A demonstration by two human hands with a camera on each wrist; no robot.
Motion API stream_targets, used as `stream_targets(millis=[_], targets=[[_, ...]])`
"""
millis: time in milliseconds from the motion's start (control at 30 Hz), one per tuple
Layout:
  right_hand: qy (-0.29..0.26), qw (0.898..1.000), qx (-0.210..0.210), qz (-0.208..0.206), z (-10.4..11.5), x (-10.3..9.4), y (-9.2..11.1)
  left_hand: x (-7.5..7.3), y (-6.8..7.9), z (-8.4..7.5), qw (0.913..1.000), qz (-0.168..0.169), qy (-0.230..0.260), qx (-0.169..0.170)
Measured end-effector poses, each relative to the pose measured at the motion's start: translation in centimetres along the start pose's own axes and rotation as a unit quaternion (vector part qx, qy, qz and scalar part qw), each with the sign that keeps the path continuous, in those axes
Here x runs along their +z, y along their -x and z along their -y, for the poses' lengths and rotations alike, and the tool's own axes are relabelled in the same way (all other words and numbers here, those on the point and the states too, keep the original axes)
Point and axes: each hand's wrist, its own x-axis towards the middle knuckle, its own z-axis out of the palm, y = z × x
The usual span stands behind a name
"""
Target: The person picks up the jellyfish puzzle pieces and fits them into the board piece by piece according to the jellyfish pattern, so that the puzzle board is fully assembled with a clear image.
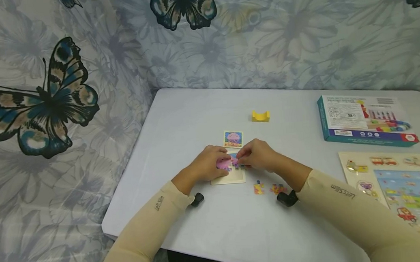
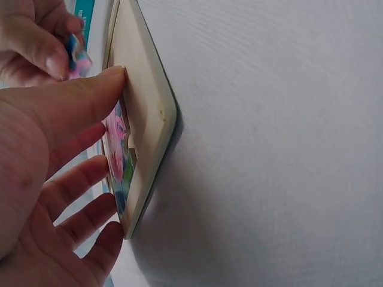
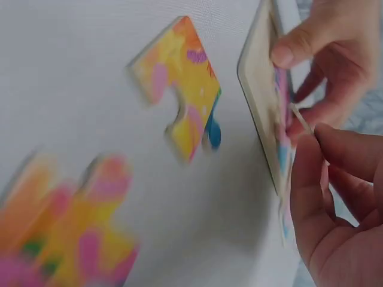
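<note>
A square wooden puzzle tray [image 1: 229,181] lies flat on the table, with pink-and-blue pieces [image 2: 116,140] set in part of it. My left hand [image 1: 207,163] rests on it, its thumb at the inner edge and its fairly straight fingers touching the piece side. Over the tray's right part, my right hand [image 1: 258,156] pinches a thin puzzle piece [image 3: 304,118] between thumb and index finger. The piece shows blue and pink in the left wrist view and is clear of the tray. Two yellow-orange puzzle pieces [image 1: 258,187] [image 1: 278,188] lie loose nearer my body.
A square picture [image 1: 233,139] of a pink sea creature lies just beyond the tray. Farther back stands a yellow curved block [image 1: 260,116]. On the right are a teal-sided box [image 1: 368,120] and a large picture board [image 1: 358,157]. Butterfly-patterned walls border the table's left and back.
</note>
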Motion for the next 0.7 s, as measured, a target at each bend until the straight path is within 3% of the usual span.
stream_targets(millis=[200, 433, 567, 700], targets=[[0.016, 1.0, 0.021, 0.001, 0.6, 0.9, -0.9, 0.0, -0.3, -0.2, 0.9998, -0.004, 0.021, 0.003], [0.048, 0.998, 0.027, -0.013, 1.6, 1.6, -1.4, 0.0, -0.7, -0.4, 0.9984, -0.05, 0.026, -0.007], [0.122, 0.992, 0.011, -0.024, 1.9, 1.6, -1.5, 0.0, -1.1, -0.6, 0.9973, -0.059, 0.034, -0.027], [0.216, 0.975, -0.018, -0.053, 1.8, 1.5, -1.6, 0.1, -1.3, -0.7, 0.996, -0.056, 0.051, -0.048]])
